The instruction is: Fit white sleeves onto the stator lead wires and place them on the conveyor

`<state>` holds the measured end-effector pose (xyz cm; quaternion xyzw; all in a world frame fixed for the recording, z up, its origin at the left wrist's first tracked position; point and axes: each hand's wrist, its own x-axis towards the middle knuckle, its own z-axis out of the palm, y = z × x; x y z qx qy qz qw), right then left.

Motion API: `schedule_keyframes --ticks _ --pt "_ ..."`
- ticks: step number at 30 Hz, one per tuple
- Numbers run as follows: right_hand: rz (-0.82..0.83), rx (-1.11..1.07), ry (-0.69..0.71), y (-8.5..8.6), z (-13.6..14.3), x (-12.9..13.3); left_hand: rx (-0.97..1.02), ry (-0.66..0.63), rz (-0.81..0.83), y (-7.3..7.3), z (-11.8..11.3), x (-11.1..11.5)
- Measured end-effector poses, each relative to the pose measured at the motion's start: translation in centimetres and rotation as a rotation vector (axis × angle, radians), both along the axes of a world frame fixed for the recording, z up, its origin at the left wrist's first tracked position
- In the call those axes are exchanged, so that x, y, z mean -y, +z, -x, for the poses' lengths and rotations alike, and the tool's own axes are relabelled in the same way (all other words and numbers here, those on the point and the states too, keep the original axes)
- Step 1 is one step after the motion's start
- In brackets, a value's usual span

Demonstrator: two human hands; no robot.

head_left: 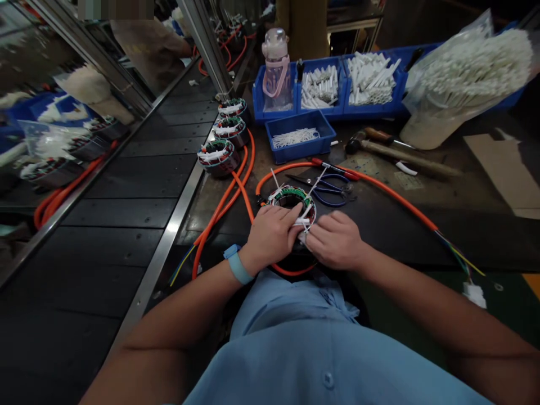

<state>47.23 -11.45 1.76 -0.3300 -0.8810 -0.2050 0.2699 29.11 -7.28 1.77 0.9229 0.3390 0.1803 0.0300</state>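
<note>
A ring-shaped motor stator (292,194) with green and white windings lies on the bench in front of me. White cable ties (318,181) stick up from its rim. My left hand (273,233) is closed over the near left side of the stator, its fingers by a white sleeve (301,221). Against the stator's near right edge, my right hand (335,239) is closed in a pinch on a white cable tie, whose end is mostly hidden by the fingers. A thick orange cable (388,194) loops behind the stator and runs right to loose wires and a white connector (475,293).
Blue-handled scissors (331,190) lie just behind the stator, with a hammer (405,154) beyond. Blue bins (306,152) hold white ties and sleeves. More stators (218,157) stand at the edge of a slatted conveyor (139,185) on the left. A bottle (277,73) stands behind.
</note>
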Motion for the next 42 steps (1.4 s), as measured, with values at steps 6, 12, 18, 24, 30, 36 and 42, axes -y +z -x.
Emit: schedule_keyframes --ticks 6,12,18,24,30,36,42 --pt "0.230 0.022 -0.132 0.9 -0.3 -4.3 -0.165 -0.010 -0.054 0.5 -0.2 -0.2" --pt "0.678 -0.433 -0.095 0.3 -0.7 -5.8 -0.189 -0.028 0.003 0.7 -0.3 -0.5" --pt "0.618 -0.234 -0.088 0.0 -0.5 -3.4 -0.111 -0.105 0.012 0.7 1.3 -2.0" --pt "0.444 -0.021 -0.195 -0.2 0.4 -4.8 -0.083 -0.219 0.004 -0.5 1.8 -3.2" --pt "0.512 0.161 -0.097 -0.1 1.0 -7.6 -0.017 -0.168 0.011 -1.1 1.2 -2.5" --pt "0.611 0.087 -0.023 0.2 0.2 -8.3 -0.111 -0.206 0.140 0.7 1.8 -1.9" --pt "1.026 -0.972 -0.008 -1.3 -3.8 -7.7 0.042 -0.063 0.083 0.0 0.9 -0.9"
